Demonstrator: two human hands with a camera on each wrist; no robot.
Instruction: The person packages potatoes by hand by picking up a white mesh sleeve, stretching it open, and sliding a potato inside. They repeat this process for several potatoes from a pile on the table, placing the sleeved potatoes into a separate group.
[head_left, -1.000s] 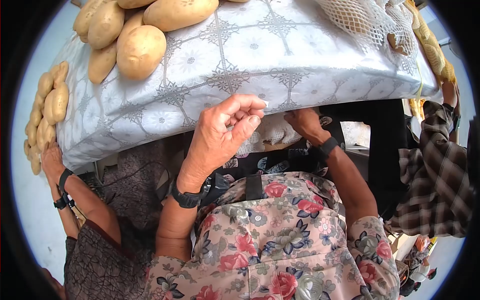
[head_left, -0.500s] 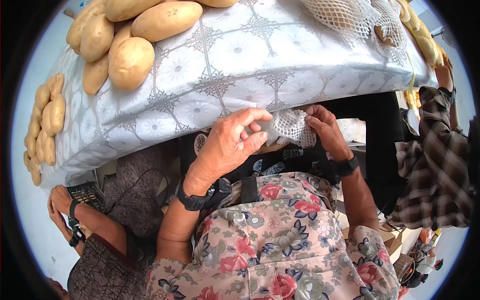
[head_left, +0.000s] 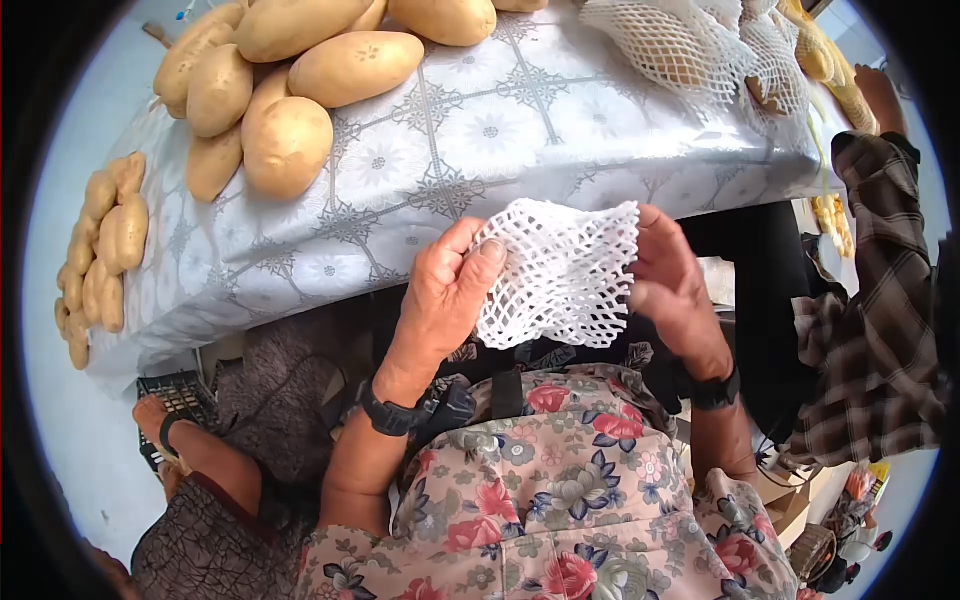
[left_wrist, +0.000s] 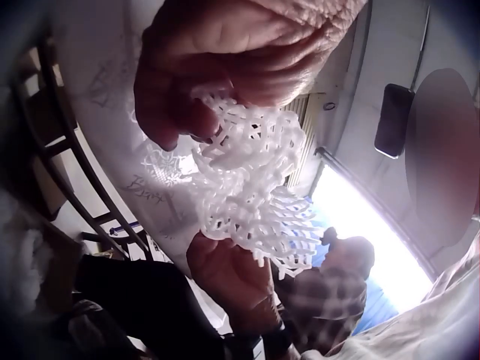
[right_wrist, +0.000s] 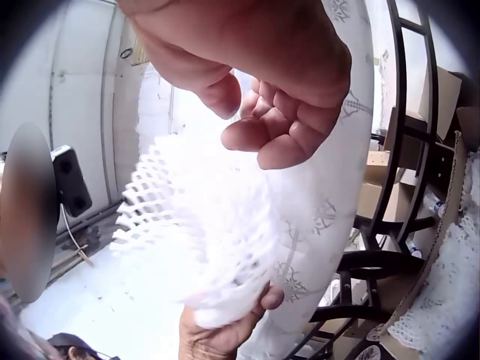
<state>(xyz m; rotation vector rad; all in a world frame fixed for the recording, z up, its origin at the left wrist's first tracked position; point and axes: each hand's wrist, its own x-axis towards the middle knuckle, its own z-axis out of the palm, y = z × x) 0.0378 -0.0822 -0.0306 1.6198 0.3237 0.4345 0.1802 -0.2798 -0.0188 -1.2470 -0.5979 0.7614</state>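
Note:
A white foam net sleeve is spread in front of the body, over the near edge of the table. My left hand pinches its left side, thumb lying on top of the mesh. At the sleeve's right edge is my right hand. In the right wrist view the fingers of that right hand are loosely bent above the mesh, with nothing between them. The left wrist view shows the sleeve bunched below the left fingers.
A pile of large potatoes is at the table's left, with more potatoes along its far left side. Net-wrapped produce lies back right on the patterned tablecloth. People sit close on both sides; a dark crate stands lower left.
My right hand has come up from below the table edge with the foam net sleeve. My left hand has taken hold of the sleeve, and the right fingers have loosened from it.

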